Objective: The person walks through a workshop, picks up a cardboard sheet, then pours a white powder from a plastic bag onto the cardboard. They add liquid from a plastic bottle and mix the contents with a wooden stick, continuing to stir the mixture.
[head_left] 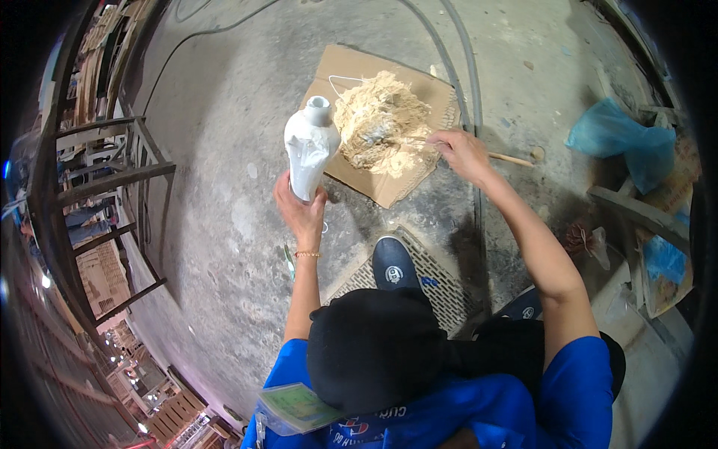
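Observation:
My left hand [301, 209] is wrapped round the lower, narrower end of a white vase [311, 142] with a short round neck. The vase is held up beside a sheet of brown cardboard [389, 193]. On that sheet lies a mound of pale yellow, sawdust-like material [381, 101] with a whitish-grey patch in its middle. My right hand [462, 156] pinches a thin wooden stick-like tool [510, 159]. One end of the tool reaches to the mound's right side, where its tip is hard to make out; the other sticks out past my hand.
Grey hoses [467, 67] run over the concrete floor behind the cardboard. A perforated mat [443, 278] lies by my foot. On the left stands a dark frame [120, 183]; on the right are a blue plastic bag [621, 135] and a wooden bar [636, 213].

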`<state>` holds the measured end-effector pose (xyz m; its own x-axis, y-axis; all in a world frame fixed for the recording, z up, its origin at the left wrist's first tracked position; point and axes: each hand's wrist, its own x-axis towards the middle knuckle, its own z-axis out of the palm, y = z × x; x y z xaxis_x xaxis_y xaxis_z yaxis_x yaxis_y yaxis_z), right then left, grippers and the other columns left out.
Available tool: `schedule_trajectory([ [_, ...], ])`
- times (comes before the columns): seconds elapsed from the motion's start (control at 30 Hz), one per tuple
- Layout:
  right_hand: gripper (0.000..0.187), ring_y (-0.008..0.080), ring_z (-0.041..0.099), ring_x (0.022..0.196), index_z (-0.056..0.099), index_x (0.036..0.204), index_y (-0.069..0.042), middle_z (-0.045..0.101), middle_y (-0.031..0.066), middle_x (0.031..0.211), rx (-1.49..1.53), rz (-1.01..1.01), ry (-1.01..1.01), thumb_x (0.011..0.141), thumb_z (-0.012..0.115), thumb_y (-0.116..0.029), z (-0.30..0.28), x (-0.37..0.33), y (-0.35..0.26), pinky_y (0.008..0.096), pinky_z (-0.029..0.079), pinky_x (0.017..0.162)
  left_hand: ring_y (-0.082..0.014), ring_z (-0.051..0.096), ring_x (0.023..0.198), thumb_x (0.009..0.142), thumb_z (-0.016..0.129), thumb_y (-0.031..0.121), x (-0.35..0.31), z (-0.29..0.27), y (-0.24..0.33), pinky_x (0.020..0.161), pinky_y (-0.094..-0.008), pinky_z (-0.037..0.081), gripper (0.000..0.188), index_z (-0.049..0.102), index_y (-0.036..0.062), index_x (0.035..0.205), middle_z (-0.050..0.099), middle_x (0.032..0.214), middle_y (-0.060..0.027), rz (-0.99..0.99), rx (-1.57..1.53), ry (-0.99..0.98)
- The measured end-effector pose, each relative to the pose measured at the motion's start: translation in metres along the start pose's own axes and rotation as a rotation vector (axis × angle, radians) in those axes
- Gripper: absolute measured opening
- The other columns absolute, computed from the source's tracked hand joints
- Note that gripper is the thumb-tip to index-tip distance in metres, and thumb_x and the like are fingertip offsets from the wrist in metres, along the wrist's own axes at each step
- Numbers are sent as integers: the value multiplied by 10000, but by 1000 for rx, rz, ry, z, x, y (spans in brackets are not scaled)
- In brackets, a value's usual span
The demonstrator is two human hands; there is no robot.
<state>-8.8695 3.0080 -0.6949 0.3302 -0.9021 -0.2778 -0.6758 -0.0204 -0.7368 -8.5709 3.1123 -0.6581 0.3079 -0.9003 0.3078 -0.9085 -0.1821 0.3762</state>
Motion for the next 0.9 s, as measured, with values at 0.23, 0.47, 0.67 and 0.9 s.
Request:
schedule_trajectory([
  [0.23,193,289,611,915,661,1020,-140,647,118,943,-3,-38,21,872,536,-145,0,1,3,402,467,781,-245,500,1095,667,724,115,12,-4,8,961,-369,388,677,406,33,1259,481,1236,-122,-285,-667,-217],
  [0.47,190,294,601,935,663,1014,-147,638,126,974,-10,13,-38,874,535,-142,-3,-1,-1,405,466,797,-209,532,1062,713,698,60,9,-6,6,938,-344,423,637,383,16,1264,512,1201,-97,-635,-1187,-555],
  [0.67,185,291,594,930,655,1014,-145,629,130,953,23,-46,23,868,544,-131,0,-2,-3,392,458,801,-208,511,1066,735,647,-8,22,-18,-30,955,-344,415,602,356,31,1261,497,1173,-94,-661,-1285,-120],
  [0.9,195,282,597,919,651,1022,-143,630,125,957,30,-7,-1,867,534,-122,3,-2,6,386,458,791,-244,466,1132,719,701,30,48,-23,-64,996,-378,377,700,305,3,1296,447,1242,-139,-452,-889,382],
])
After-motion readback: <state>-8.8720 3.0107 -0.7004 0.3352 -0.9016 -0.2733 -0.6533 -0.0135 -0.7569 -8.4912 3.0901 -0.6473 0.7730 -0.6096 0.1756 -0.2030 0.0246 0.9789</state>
